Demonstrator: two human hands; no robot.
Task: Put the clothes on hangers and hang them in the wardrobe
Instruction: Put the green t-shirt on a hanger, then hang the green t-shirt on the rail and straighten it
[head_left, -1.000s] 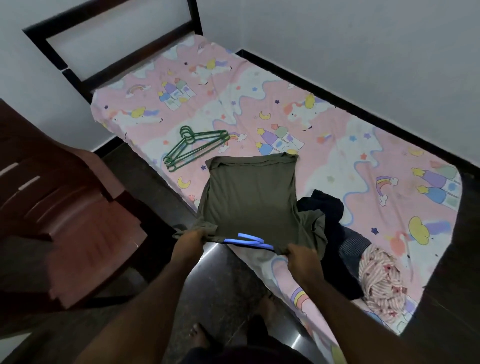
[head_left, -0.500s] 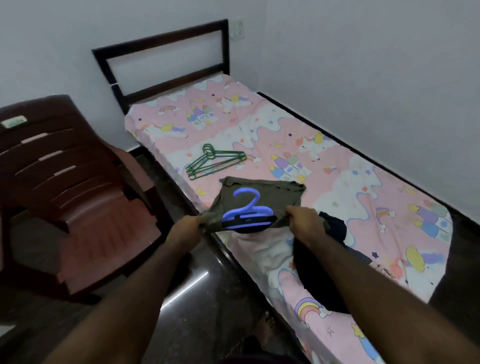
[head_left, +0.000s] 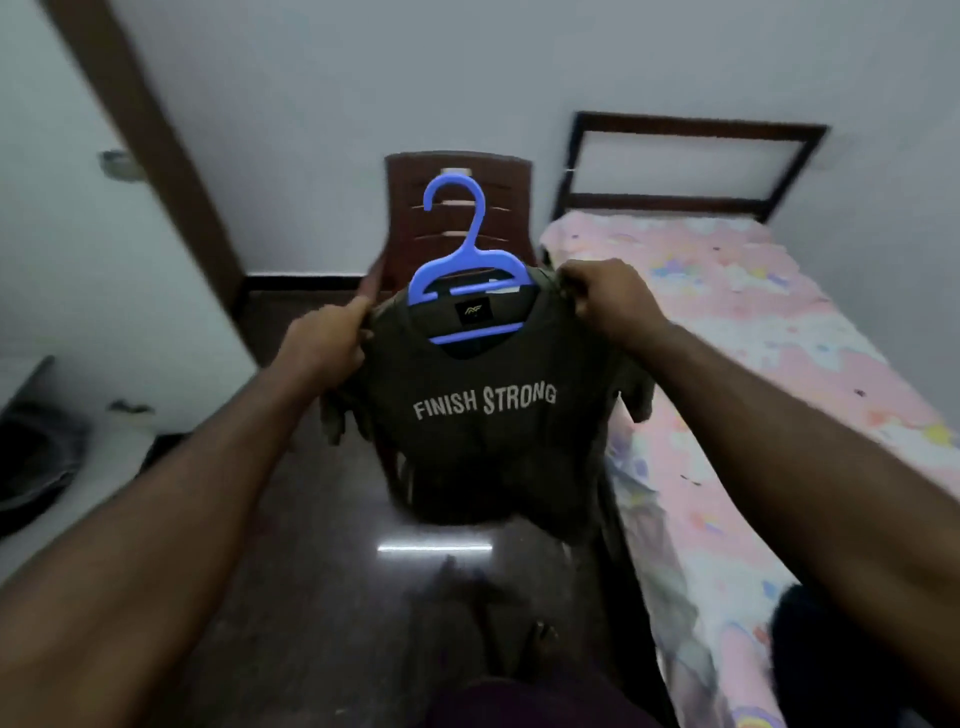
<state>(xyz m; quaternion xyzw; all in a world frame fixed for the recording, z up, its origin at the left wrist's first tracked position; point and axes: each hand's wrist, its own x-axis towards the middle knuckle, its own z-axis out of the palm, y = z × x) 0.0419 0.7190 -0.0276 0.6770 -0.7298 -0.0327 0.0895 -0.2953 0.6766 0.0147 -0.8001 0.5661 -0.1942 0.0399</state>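
Olive shirt (head_left: 483, 415) on a blue hanger (head_left: 467, 270) is being held up in the air, over the floor (head_left: 311, 597), in front of the chair (head_left: 460, 218) and left of the bed (head_left: 753, 338). Each shoulder is being pinched: left hand (head_left: 327, 340) grip closed on the left shoulder, right hand (head_left: 605, 301) grip closed on the right. Hook is pointing up, and "FINISH STRONG" is being shown to the camera.

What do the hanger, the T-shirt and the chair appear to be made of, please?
Hanger: likely moulded plastic, one flat piece in even matte blue.
T-shirt: soft knit fabric, perhaps cotton; it drapes limply, with printed lettering.
Chair: probably moulded plastic with a slight sheen, dark red-brown, slotted back.
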